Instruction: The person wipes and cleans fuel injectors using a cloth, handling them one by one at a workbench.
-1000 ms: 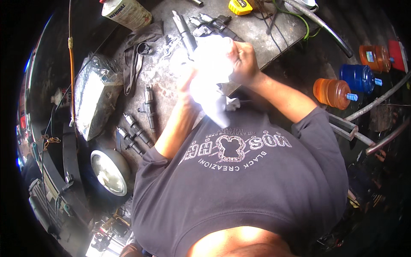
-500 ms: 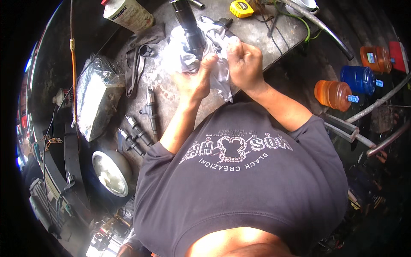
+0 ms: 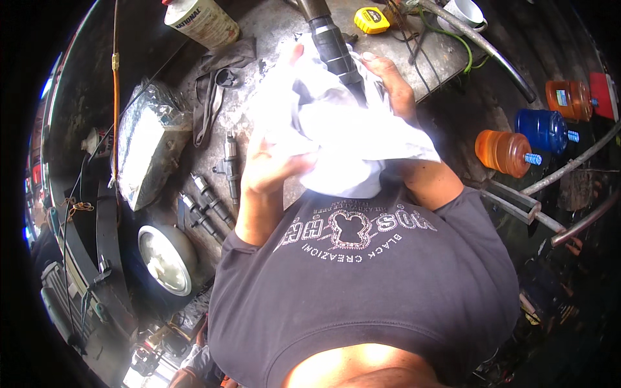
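A bunched white cloth spreads between my hands, its brightest part washed out by light. My left hand grips the cloth's near left side, with the thumb on top and a fingertip showing at its upper left. On the far right side, my right hand holds the cloth, its thumb pointing up; the wrist is hidden by a hanging fold. A dark, stepped cylindrical part slants down over the cloth; its lower end lies against the folds, and its upper end leaves the picture.
Several fuel injectors lie on the grey worktable. Nearby are a plastic-wrapped box, a dark strap, a can, a yellow tape measure, a white mug, a round metal bowl and water jugs.
The cloth has opened out toward me and now covers more of my hands. My right hand has loosened from a fist. The dark part shifted right and tilts more.
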The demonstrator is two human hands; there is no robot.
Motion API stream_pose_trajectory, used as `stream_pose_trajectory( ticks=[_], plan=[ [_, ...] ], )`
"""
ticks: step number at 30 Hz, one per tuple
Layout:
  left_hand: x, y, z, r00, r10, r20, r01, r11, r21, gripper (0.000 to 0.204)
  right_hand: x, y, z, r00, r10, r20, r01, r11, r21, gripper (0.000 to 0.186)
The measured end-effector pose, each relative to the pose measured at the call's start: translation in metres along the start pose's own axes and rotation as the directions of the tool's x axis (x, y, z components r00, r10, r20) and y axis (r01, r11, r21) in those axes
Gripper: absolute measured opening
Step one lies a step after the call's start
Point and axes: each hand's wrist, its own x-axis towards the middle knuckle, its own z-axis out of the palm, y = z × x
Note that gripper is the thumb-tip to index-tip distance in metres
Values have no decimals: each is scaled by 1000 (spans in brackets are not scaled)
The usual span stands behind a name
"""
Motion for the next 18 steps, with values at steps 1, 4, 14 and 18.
stream_pose_trajectory(
  ticks=[1, 4, 14, 18],
  plan=[
    [3, 0, 1, 1000, -9, 1, 8, 999, 42, 101, 2, 1, -2, 998, -68, -7, 68, 996, -61, 18],
    [9, -11, -7, 995, 104, -13, -101, 987, 125, 96, 4, -4, -3, 991, -128, 47, 129, 992, -9, 12],
    [15, -32, 19, 931, 182, -318, 13, 850, 527, 36, -2, -22, 9, 992, 126, -13, -124, 988, 94, 30],
    [14, -51, 0, 902, 197, -383, 64, 818, 571, 20, -8, -20, 9, 987, 158, 29, -160, 981, 110, 30]
  ],
)
